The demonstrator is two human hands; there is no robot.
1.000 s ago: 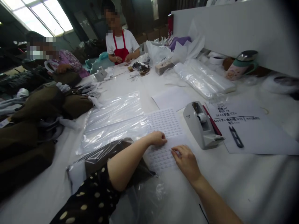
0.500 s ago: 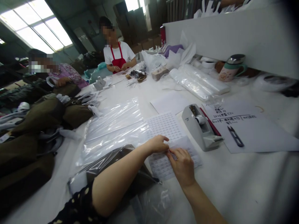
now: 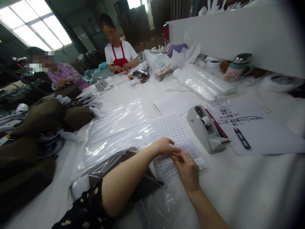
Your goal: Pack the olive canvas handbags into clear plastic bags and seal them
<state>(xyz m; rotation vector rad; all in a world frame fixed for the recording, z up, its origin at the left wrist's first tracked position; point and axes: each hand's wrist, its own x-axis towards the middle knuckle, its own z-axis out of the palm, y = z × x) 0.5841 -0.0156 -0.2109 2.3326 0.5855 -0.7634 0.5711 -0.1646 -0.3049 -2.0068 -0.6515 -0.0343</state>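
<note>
A sheet of small printed labels point(image 3: 166, 127) lies on the table, with a paler folded or overlapping part at its right. My left hand point(image 3: 165, 147) is over the sheet, index finger reaching right and the other fingers curled under. Fingertips of my right hand point(image 3: 189, 168) are pinched together close to the left fingertips, above the labels. Anything between the fingers is too small to tell. Under my left forearm is a clear plastic bag point(image 3: 108, 163) with a dark olive item inside; its front part is hidden by the arm.
Right of the sheet stands a tape dispenser point(image 3: 206, 130). Thread snips point(image 3: 242, 139) lie on a handwritten paper point(image 3: 269, 136). Flat clear bags point(image 3: 119, 124) are to the left, beside piled olive bags point(image 3: 43, 117). A mug point(image 3: 238, 68) stands at the back; two people work across the table.
The left fingers have stretched a little to the right, over the right fingertips. The right hand stays pinched at nearly the same spot. The view has shifted slightly.
</note>
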